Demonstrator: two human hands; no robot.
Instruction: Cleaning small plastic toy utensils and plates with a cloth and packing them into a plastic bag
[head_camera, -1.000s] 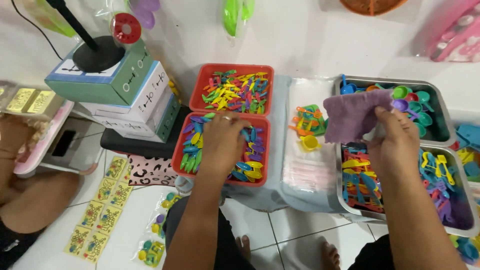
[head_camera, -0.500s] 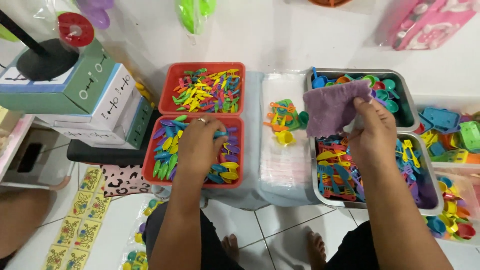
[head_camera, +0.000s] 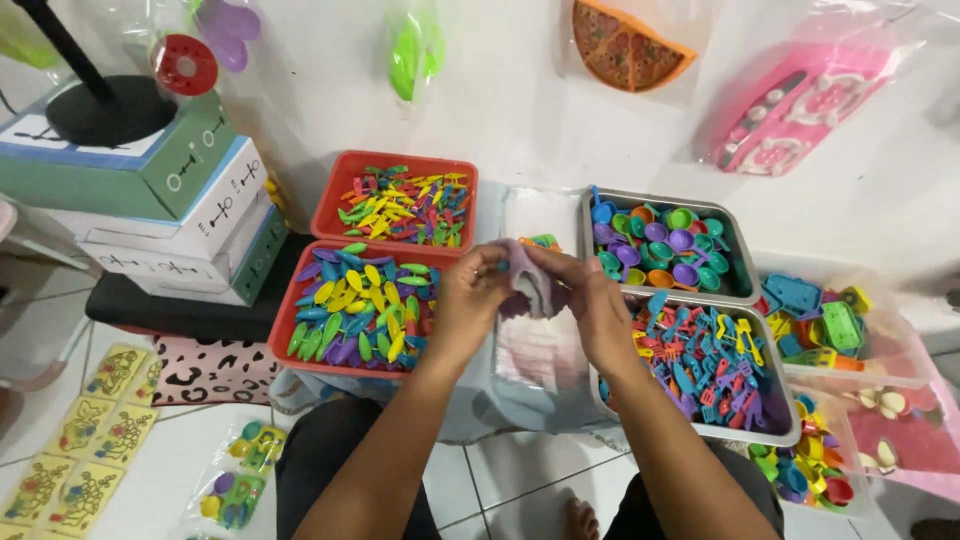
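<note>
left hand (head_camera: 470, 296) + right hand (head_camera: 598, 306) | pinching purple cloth (head_camera: 527, 287) | between trays

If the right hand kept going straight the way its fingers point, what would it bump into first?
The right hand points left, already pinching the purple cloth. Just beyond that it would probably meet the left hand, which grips the same cloth, though depth is hard to judge.

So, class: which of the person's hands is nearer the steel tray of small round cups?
The right hand: it sits just left of and below the steel tray. The left hand is farther left, by the red tray. Both hold a purple cloth.
</note>
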